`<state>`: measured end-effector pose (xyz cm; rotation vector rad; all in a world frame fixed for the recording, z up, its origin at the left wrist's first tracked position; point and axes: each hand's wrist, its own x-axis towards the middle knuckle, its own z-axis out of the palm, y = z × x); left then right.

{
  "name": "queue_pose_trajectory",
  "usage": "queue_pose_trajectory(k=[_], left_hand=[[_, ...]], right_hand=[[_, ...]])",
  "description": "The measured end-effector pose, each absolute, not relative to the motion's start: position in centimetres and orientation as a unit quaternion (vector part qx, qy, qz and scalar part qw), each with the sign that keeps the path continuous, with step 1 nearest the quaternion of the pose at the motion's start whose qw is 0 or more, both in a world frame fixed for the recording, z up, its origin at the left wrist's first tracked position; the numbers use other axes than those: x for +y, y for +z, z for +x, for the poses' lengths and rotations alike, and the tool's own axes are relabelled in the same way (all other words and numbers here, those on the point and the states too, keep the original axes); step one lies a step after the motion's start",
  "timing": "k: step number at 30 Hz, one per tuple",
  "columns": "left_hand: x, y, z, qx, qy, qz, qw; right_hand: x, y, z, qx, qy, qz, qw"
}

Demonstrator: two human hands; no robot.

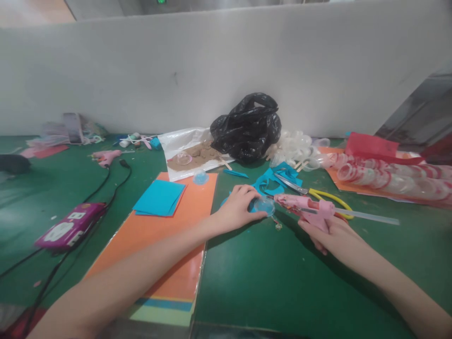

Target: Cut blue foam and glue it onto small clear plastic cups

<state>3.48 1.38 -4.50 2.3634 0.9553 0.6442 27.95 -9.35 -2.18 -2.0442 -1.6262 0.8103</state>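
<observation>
My left hand (240, 207) is closed around a small clear plastic cup (265, 206) with blue at its base, lying on its side just above the green table. In my right hand (330, 233) is a pink hot glue gun (314, 209), a long glue stick (370, 216) jutting out of its back. The gun's nozzle points left and meets the cup's rim or stops right beside it; I cannot tell which. Behind the hands lie cut blue felt scraps (270, 181) and scissors (332, 197) with yellow handles.
Blue squares (160, 197) and another small cup (200, 177) rest on an orange sheet (169, 254). A black plastic bag (249, 127) stands behind, near stacked clear cups (391, 181). At left are a purple power box (72, 226), its cables and a second glue gun (107, 157).
</observation>
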Motion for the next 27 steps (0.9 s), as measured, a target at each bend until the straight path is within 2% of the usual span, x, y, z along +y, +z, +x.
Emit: queue_pose_trajectory(k=[9,23,27], left_hand=[[1.41,-4.52,3.48,0.349,0.234,0.874,0.245],[1.57,-4.77,3.5,0.345,0.235,0.878,0.234],[1.63,-4.78,3.5,0.347,0.23,0.878,0.235]], right_hand=[[-9.4,-2.19,27.97,-0.602,0.253,-0.732,0.196],[-9.68,-2.57,28.41,-0.605,0.281,-0.717,0.201],[-9.91,-2.6,28.72,-0.6,0.308,-0.719,0.169]])
